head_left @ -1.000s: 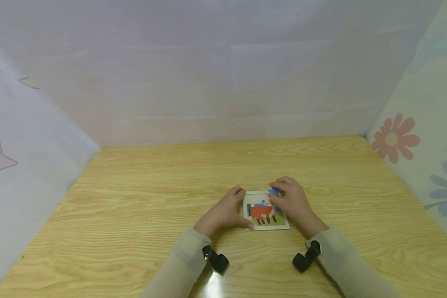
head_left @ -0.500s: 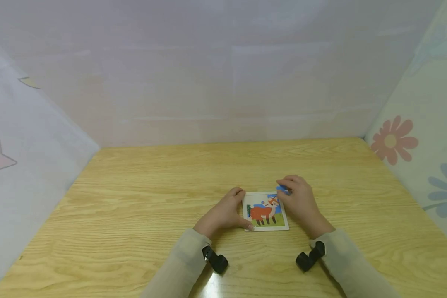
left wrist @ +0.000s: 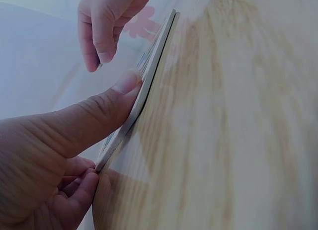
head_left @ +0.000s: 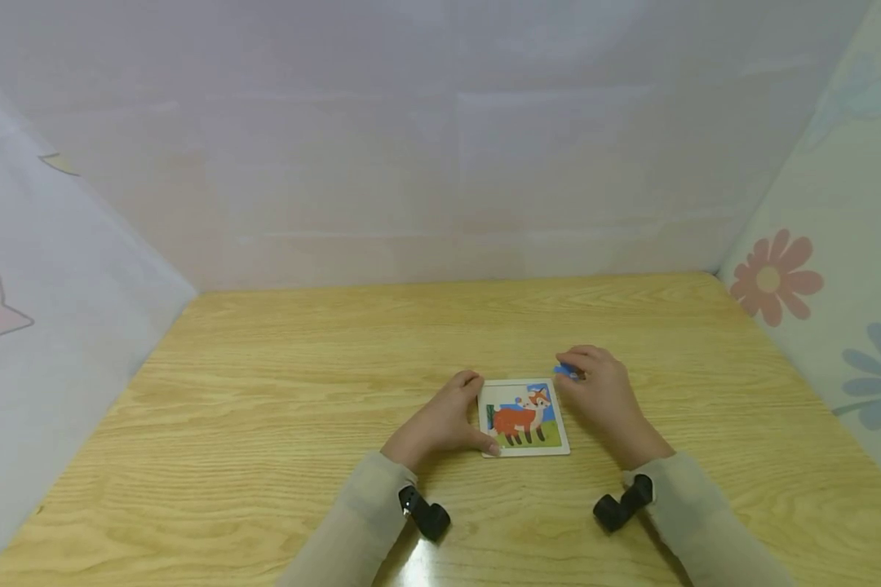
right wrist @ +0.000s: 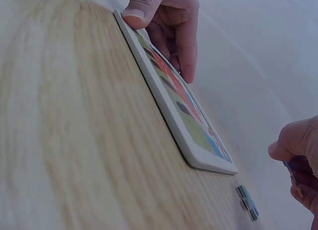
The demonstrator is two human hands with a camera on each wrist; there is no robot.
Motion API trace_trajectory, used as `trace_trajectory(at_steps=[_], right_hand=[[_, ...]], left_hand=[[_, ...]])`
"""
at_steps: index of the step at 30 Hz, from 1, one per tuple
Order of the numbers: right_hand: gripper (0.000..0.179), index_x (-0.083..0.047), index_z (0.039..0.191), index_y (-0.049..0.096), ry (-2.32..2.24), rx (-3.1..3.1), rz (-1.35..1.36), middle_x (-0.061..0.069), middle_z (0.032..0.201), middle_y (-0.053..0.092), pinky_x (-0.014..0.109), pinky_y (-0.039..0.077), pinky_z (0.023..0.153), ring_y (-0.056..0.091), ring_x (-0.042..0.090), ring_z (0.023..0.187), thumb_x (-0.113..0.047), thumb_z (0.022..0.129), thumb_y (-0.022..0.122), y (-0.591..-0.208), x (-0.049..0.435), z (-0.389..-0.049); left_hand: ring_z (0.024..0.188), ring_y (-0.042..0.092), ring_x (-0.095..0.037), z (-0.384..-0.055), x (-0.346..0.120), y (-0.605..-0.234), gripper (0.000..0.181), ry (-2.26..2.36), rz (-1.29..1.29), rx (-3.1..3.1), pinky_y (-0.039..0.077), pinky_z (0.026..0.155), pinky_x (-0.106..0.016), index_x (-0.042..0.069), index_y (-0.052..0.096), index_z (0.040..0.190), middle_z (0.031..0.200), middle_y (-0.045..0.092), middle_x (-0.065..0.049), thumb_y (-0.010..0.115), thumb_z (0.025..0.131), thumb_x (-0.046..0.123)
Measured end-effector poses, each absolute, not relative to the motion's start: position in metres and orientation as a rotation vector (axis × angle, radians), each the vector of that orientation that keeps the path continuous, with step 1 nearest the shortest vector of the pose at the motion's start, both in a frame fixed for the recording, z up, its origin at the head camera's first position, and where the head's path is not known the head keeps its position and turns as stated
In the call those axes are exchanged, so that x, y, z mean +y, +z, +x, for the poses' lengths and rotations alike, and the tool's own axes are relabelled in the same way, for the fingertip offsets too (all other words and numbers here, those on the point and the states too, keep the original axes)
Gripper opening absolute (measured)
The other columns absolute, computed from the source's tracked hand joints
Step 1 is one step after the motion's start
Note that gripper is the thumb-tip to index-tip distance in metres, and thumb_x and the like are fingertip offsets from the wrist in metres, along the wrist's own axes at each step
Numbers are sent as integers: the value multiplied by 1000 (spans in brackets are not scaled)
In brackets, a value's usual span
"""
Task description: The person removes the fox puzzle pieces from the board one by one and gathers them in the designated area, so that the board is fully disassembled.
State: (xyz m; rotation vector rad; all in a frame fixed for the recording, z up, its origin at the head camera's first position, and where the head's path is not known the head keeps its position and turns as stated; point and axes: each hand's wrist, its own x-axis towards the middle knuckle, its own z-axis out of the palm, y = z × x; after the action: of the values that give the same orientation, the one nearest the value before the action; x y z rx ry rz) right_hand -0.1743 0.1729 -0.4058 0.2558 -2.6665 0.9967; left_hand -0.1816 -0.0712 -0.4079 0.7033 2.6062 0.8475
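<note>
A square white-framed fox jigsaw puzzle lies flat on the table; the upper left of its tray shows bare. My left hand holds the frame's left side, thumb on the near corner and fingers at the far one. In the left wrist view, the thumb presses the frame's edge. Beyond the puzzle's far right corner, my right hand pinches a blue jigsaw piece, mostly hidden by the fingers. In the right wrist view, that held piece appears edge-on, and loose jigsaw pieces lie close to the frame.
The wooden table spreads out on all sides of the puzzle. Pale cloth walls stand behind and at both sides, with a printed flower on the right one. Each wrist wears a black camera, such as the left wrist camera.
My right hand has moved right, off the puzzle's upper right area, carrying the blue jigsaw piece and uncovering the fox's head. The left hand and frame have stayed put.
</note>
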Motion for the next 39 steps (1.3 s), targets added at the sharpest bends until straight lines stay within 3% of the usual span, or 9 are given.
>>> trace_trajectory(at_steps=[12,39], right_hand=[[32,2,110,66,945,-2731,301,19,114,60,51,44,91,53,36,109,-13,83,69,-411,188,-173],[32,4,109,66,883,-2783,292,21,113,61,51,46,87,55,38,106,-13,82,70,-414,215,-173]], left_hand=[[133,30,-27,-181,-72,-407,105,853,721,2609,30,108,-40,1,29,144,148,26,-12,84,64,39],[134,30,-26,-182,-71,-409,106,832,712,2615,30,108,-39,2,29,144,148,26,-11,84,63,41]])
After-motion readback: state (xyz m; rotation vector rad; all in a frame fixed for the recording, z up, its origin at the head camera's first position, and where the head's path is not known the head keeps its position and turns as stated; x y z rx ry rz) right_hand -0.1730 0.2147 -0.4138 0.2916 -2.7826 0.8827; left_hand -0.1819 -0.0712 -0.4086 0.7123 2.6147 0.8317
